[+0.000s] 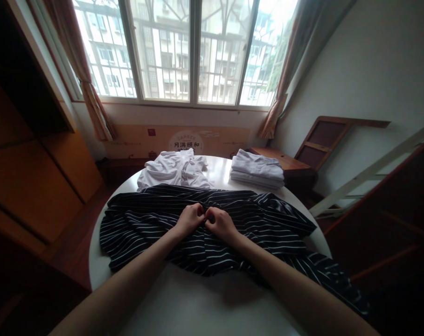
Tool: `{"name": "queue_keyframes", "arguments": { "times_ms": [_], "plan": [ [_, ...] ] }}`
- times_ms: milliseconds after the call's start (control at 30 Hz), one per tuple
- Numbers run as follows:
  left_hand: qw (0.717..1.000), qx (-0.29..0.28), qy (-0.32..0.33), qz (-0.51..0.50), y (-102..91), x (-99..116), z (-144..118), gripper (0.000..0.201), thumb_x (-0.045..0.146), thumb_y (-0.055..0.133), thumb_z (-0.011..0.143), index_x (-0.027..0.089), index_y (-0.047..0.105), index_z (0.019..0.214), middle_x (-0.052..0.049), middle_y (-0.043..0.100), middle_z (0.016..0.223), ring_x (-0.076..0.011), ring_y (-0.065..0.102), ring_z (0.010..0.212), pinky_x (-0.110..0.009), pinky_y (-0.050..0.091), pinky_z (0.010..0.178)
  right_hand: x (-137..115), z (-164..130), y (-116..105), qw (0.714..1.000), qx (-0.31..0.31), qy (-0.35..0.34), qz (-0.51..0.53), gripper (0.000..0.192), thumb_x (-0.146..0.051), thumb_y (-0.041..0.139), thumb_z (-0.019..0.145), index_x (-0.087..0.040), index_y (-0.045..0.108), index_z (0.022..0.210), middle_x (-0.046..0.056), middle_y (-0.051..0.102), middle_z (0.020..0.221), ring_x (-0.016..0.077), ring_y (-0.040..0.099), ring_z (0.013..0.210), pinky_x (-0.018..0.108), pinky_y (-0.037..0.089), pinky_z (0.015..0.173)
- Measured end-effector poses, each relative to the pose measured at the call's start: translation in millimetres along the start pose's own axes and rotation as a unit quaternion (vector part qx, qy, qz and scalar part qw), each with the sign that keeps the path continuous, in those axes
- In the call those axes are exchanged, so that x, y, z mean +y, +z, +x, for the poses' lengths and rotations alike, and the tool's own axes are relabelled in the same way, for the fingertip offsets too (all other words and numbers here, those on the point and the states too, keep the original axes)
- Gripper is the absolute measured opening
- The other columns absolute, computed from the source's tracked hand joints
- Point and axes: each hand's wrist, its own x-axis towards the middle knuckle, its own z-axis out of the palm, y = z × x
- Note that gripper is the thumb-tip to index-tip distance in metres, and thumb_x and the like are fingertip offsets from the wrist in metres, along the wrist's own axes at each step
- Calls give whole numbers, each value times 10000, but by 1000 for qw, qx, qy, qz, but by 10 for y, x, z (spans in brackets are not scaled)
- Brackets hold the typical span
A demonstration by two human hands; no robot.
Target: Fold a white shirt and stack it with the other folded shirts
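A black shirt with thin white stripes (142,224) lies spread sideways across a round white table (184,298). Near the middle of it, my left hand (191,218) pinches the cloth with closed fingers. Right beside it, my right hand (220,224) is also closed on the striped cloth, and the two hands almost touch. The small detail between the fingertips is too dark to make out. One striped sleeve or end hangs over the table's right front edge.
A loose heap of white clothing (173,170) lies at the table's far left side. Folded white garments (256,170) are stacked at the far right. Beyond the table stand a wide box (135,140) under the window and a wooden cabinet (288,163). A pale ladder-like frame (365,179) leans at the right.
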Motion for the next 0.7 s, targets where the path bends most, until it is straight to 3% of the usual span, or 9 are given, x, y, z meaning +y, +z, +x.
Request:
{"name": "queue_keyframes", "arguments": {
  "times_ms": [200,433,700],
  "plan": [
    [999,7,-43,13,125,112,-4,54,177,564,660,146,605,641,-28,627,617,-138,566,574,-228,392,551,78,-67,-118,1000,5,-7,5,85,-150,529,654,-195,555,722,-1,604,710,140,538,634,233,390,609],
    [995,-39,-79,-52,195,248,34,127,170,528,685,133,639,637,-38,644,630,-139,570,595,-226,387,558,203,-147,-207,1000,21,-17,-14,82,-154,527,675,-194,562,738,-1,601,701,138,546,637,232,395,620],
    [990,25,-91,-104,190,266,-47,142,219,532,697,137,647,711,-36,651,667,-145,579,624,-235,412,602,164,-157,-258,997,45,-47,-27,116,-126,514,695,-201,561,771,9,571,812,120,524,623,223,394,592]
  ]
}}
